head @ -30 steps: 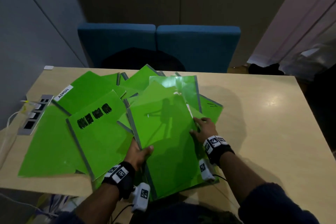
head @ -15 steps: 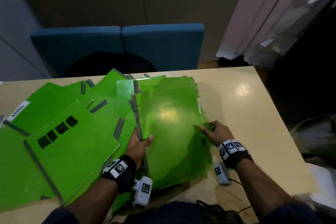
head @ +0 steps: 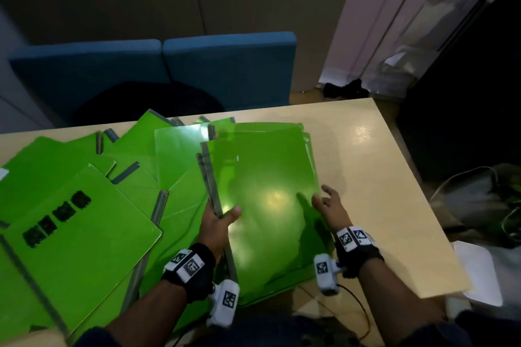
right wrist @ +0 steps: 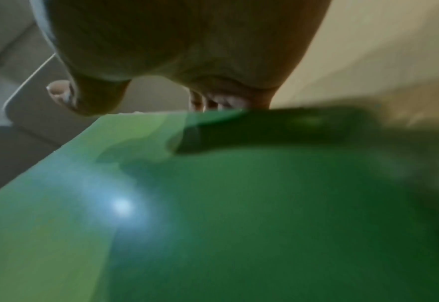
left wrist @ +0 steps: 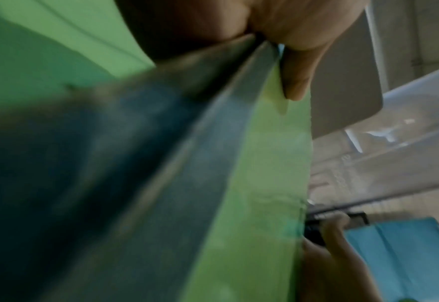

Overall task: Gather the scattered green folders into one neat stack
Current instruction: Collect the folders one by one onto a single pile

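Both hands at the gathered stack of green folders on the pale worktop.

The left hand (head: 218,222) grips the grey spine edge of the gathered stack (head: 265,200), thumb curled over the top cover and fingers hidden beneath; the right hand (head: 328,205) lies at the stack's opposite long edge with fingers loosely spread, touching the edge without pinching it; the stack sits near the front of the worktop (head: 380,177), right of centre, its covers not quite flush; the scattered folders (head: 135,166) fan out overlapping to the left, the nearest of them, a folder with black blotches (head: 76,236), lying slantwise on top; blue chairs (head: 225,65) stand behind the worktop; the wrist views are blurred.
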The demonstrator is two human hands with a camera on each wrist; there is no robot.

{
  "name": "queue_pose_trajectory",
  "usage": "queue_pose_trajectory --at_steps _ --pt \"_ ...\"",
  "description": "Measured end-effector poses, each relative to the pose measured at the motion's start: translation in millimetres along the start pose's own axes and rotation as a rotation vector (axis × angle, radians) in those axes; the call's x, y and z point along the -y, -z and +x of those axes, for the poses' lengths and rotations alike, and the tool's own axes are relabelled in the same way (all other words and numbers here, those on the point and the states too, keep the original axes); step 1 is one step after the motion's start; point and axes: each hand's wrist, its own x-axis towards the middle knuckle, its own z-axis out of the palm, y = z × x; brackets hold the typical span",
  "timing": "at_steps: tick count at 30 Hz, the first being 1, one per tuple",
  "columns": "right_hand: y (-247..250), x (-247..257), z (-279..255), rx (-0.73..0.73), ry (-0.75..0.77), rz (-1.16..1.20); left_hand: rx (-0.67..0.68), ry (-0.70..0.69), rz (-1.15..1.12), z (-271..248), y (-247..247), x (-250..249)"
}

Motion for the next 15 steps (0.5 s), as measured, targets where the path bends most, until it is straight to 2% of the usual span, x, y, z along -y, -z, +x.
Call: queue_pose_trajectory --at_steps 3,8,11,14,15 --pt "-7 12 -6 -0.024 0.055 0.142 0.001 -0.075 0.081 -8 -9 -12" --pt "2 21 -4 0.088 0.104 0.233 0.058 -0.090 0.132 -11 4 -15" --pt "-3 10 -2 0.099 0.010 0.289 0.126 -0.137 0.252 -12 7 -19" --pt "-4 -8 1 0.024 -0.100 0.317 0.314 -0.093 0.396 -6 15 -26" --pt "-3 -13 2 0.004 -0.125 0.323 0.331 -0.098 0.432 -4 20 -26"
